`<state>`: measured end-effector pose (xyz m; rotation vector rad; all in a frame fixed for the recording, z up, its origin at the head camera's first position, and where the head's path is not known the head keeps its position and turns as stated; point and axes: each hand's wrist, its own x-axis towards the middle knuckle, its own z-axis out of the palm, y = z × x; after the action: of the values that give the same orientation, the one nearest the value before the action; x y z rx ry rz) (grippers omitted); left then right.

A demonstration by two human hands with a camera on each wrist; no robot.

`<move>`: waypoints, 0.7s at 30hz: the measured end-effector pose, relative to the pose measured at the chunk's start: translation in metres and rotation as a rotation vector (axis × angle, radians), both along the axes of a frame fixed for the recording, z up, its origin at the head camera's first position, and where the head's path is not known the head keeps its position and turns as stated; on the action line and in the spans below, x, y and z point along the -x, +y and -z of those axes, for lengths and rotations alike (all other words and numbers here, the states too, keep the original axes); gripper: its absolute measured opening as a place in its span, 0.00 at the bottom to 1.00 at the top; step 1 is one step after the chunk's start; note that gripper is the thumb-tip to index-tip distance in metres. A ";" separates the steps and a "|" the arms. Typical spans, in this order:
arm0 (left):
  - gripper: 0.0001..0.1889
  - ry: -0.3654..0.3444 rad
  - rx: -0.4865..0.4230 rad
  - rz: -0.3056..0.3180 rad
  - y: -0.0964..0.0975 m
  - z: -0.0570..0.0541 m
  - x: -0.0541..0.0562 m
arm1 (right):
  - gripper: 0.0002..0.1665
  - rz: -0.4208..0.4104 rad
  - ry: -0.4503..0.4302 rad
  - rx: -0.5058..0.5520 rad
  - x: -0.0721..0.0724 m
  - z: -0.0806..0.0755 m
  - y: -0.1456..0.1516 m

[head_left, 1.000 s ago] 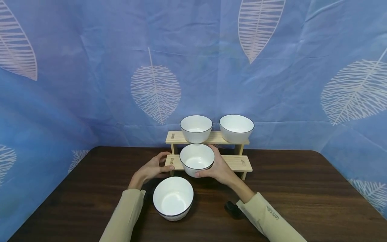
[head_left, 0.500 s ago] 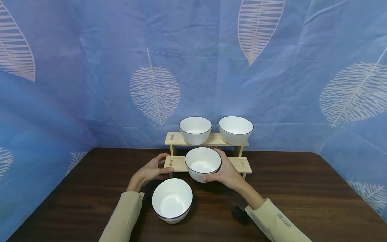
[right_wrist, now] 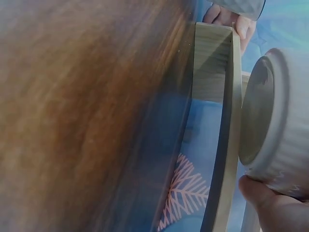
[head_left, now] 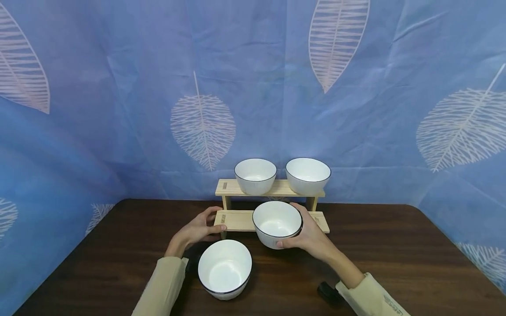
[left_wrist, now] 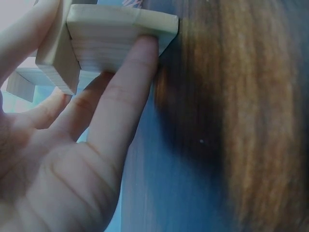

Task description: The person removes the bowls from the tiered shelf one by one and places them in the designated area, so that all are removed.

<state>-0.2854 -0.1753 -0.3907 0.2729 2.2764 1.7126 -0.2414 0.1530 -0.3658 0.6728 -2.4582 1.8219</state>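
Note:
My right hand [head_left: 314, 239] grips a white, dark-rimmed bowl [head_left: 276, 221] by its right side, thumb at the front. This bowl is over the front of a two-tier wooden stand's lower shelf [head_left: 237, 220]. In the right wrist view, the base of the bowl [right_wrist: 258, 108] is right beside the shelf edge; contact cannot be told. My left hand [head_left: 197, 229] holds the stand's left end, thumb at the shelf's front corner. The left wrist view shows its fingers [left_wrist: 120, 106] against the wooden side leg [left_wrist: 116, 41].
Two similar bowls, a left one [head_left: 255, 177] and a right one [head_left: 308, 177], stand on the upper shelf [head_left: 231, 188]. Another white bowl [head_left: 225, 268] is on the dark wooden table [head_left: 99, 263] in front of the stand. A blue leaf-patterned cloth [head_left: 253, 87] hangs behind.
My right hand has moved the held bowl rightward and slightly nearer along the lower shelf. My left hand has kept its hold on the stand. The head view has tilted up slightly.

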 end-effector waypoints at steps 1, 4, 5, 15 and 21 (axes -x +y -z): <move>0.37 -0.002 -0.003 -0.001 0.000 0.001 0.000 | 0.66 -0.004 0.005 -0.001 -0.001 0.001 0.001; 0.38 -0.004 -0.009 -0.002 0.000 0.002 -0.001 | 0.66 -0.006 0.019 -0.008 -0.003 0.004 0.004; 0.38 -0.004 -0.010 -0.003 0.000 0.002 -0.001 | 0.66 -0.008 0.020 -0.011 -0.004 0.004 0.005; 0.38 0.005 -0.003 -0.007 0.000 0.001 -0.002 | 0.66 -0.029 0.033 -0.030 -0.012 0.003 0.015; 0.37 -0.001 -0.006 -0.017 -0.001 0.001 0.002 | 0.63 -0.065 0.057 -0.029 -0.016 0.006 0.018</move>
<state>-0.2875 -0.1758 -0.3915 0.2549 2.2799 1.7277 -0.2250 0.1710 -0.3713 0.8038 -2.4591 1.7657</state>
